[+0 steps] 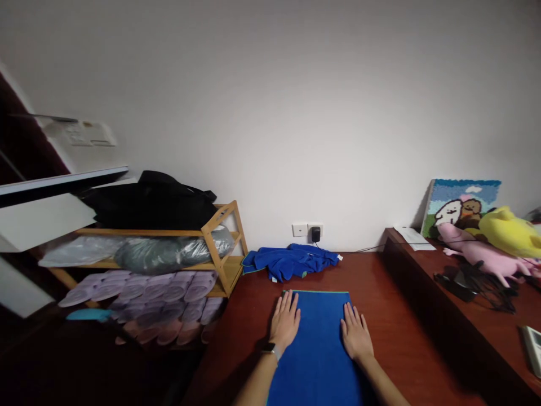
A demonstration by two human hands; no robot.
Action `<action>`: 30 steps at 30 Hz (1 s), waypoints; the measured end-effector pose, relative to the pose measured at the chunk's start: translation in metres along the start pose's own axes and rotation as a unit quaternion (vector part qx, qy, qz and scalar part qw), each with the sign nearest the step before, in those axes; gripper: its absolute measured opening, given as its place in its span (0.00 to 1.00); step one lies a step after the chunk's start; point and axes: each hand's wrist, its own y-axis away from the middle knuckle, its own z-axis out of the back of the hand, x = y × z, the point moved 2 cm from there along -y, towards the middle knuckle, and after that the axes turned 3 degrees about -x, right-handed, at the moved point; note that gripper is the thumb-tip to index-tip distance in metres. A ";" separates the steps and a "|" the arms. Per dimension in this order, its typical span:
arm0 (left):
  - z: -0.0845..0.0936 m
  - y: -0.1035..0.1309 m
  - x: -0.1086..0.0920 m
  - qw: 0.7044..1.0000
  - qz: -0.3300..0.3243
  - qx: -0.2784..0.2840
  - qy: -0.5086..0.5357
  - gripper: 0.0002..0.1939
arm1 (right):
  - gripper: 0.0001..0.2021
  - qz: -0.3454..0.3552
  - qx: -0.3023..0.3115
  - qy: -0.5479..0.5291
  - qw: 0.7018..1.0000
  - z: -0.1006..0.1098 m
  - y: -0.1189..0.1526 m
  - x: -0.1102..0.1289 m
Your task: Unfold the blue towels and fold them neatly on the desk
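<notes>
A blue towel with a green-edged far hem lies spread flat on the reddish-brown wooden table. My left hand, with a watch on its wrist, rests palm down along the towel's left edge, fingers extended. Along the right edge lies my right hand, also palm down with its fingers stretched out. Neither hand grips anything. Beyond the towel, against the wall, is a crumpled heap of blue cloth with small white tags. The near end of the spread towel runs out of view.
On the left, a wooden rack holds purple slippers, plastic-wrapped items and a black bag. A black plug sits in the wall socket. The raised surface at right bears a pink plush toy, a yellow one and a picture.
</notes>
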 end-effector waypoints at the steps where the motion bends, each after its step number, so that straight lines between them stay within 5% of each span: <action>1: 0.000 0.002 -0.014 1.000 -0.014 -0.008 0.007 0.29 | 0.33 -0.001 0.002 0.000 1.000 0.002 0.000 0.001; 4: -0.008 0.009 -0.056 0.998 -0.047 0.004 0.036 0.29 | 0.33 -0.004 0.006 0.007 1.000 0.006 0.000 0.004; 7: -0.021 0.011 -0.076 0.996 -0.045 0.045 0.056 0.29 | 0.33 -0.004 0.008 0.017 1.000 0.005 -0.001 0.004; 12: -0.030 -0.004 -0.070 0.995 -0.035 0.074 0.063 0.29 | 0.33 -0.001 0.006 0.021 1.000 0.003 -0.015 0.003; 18: -0.021 -0.020 -0.071 0.994 -0.030 0.091 0.055 0.29 | 0.33 -0.008 0.018 0.013 1.000 0.015 -0.027 0.006; 24: -0.007 0.033 -0.050 0.998 -0.021 0.049 0.037 0.29 | 0.34 0.006 -0.015 -0.011 1.000 0.001 0.009 -0.001; 30: 0.005 0.088 -0.030 0.997 0.015 0.075 0.016 0.31 | 0.33 0.018 0.008 -0.021 1.000 0.001 0.035 0.001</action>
